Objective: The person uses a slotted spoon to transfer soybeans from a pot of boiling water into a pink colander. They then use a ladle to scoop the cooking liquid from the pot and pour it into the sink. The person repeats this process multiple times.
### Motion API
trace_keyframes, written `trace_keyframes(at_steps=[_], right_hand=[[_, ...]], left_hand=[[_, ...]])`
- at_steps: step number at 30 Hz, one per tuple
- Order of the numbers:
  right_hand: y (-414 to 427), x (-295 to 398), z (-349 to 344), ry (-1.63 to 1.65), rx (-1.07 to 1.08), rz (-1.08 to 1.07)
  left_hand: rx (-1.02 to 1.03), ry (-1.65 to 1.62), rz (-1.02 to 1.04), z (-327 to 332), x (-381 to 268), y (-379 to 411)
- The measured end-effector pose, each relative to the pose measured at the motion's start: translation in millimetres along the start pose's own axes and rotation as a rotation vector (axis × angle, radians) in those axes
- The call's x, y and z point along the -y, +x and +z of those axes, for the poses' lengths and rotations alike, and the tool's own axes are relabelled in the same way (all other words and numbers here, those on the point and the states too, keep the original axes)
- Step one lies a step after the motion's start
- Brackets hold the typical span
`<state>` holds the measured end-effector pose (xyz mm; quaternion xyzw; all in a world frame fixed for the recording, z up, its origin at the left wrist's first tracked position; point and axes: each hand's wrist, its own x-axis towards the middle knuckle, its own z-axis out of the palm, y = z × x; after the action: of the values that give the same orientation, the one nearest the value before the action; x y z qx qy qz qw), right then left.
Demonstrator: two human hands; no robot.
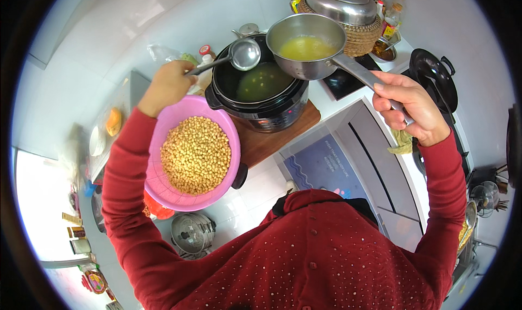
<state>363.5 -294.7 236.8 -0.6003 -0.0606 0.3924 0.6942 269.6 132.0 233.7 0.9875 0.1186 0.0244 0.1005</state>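
Observation:
My left hand [169,85] grips the dark handle of a metal ladle [244,54], whose bowl hangs over the black electric pressure cooker [269,116]. Greenish liquid [265,81] with a few pale beans stands inside the cooker's pot. In my right hand [412,102] is the long handle of a stainless steel saucepan [299,68]. That pan is raised at the cooker's right rim and holds yellow-green liquid [308,49]. Below my left wrist sits a pink plastic colander [234,147] with a heap of soaked-looking yellow beans [195,155].
The cooker stands on a brown wooden board [261,147]. Behind the saucepan are a woven basket [361,38] with a metal lid [340,4] and several bottles [391,20]. A black wok [432,79] is at right. A metal steamer pot [191,232] sits low, near the floor.

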Motion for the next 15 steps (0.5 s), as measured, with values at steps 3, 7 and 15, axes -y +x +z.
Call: trace_keyframes(at_steps=[3, 7, 15], right_hand=[[-3.7, 2.3, -0.1, -0.046, -0.024, -0.025], [-7.9, -0.5, -3.7, -0.042, -0.023, -0.057], [-12.3, -1.0, -5.2, -0.072, -0.011, -0.042]], left_hand=[[0.010, 0.162, 0.010, 35.4, -1.9, 17.4], [0.066, 0.377, -0.016, 65.1, -20.4, 32.9], [0.058, 0.417, 0.049, 82.6, -32.0, 43.0]])
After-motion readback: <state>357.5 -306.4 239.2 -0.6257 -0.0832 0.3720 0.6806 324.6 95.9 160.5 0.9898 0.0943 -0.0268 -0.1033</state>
